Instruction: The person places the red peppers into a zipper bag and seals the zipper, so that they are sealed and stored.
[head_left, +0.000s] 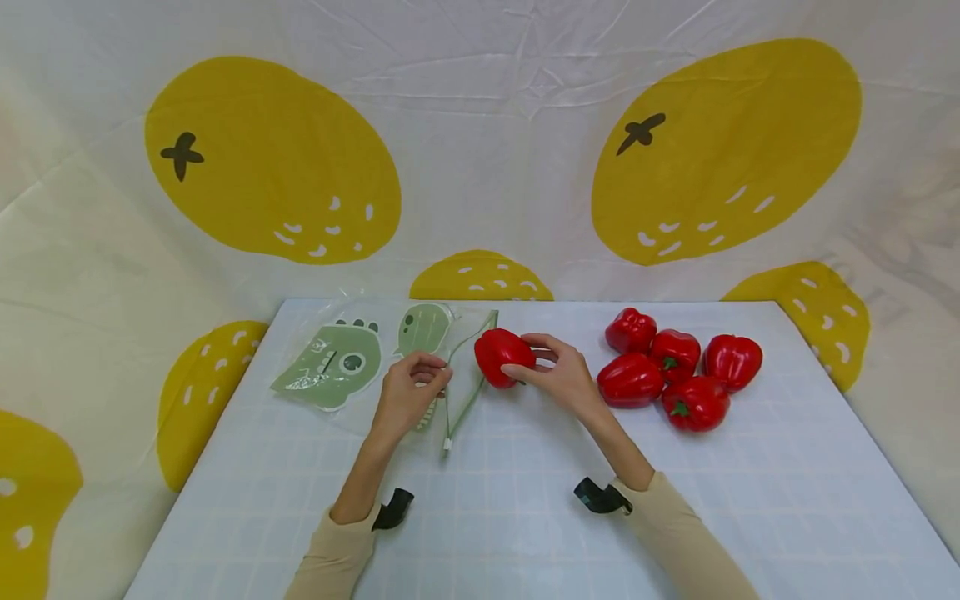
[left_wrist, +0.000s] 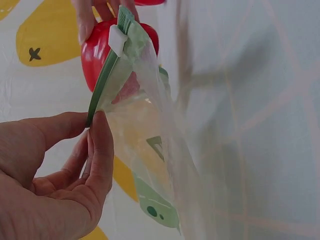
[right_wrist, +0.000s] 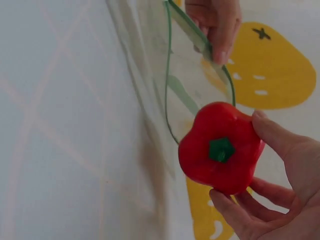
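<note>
A clear zip bag [head_left: 352,406] printed with green cartoon monsters lies on the table, its mouth facing right and parted. Between thumb and fingers my left hand [head_left: 409,397] pinches the green zip edge [left_wrist: 102,82] of that mouth; a white slider [left_wrist: 117,40] sits at one end. My right hand [head_left: 558,372] grips a red bell pepper [head_left: 501,357] just outside the opening. In the right wrist view the pepper's green stem [right_wrist: 221,149] faces the camera, and the bag's mouth gapes behind it.
Several more red bell peppers [head_left: 678,371] lie clustered on the table to the right of my right hand. The pale table [head_left: 517,517] ends at a cloth backdrop [head_left: 495,167] with yellow fruit prints. A black wrist camera [head_left: 600,496] sits on each sleeve.
</note>
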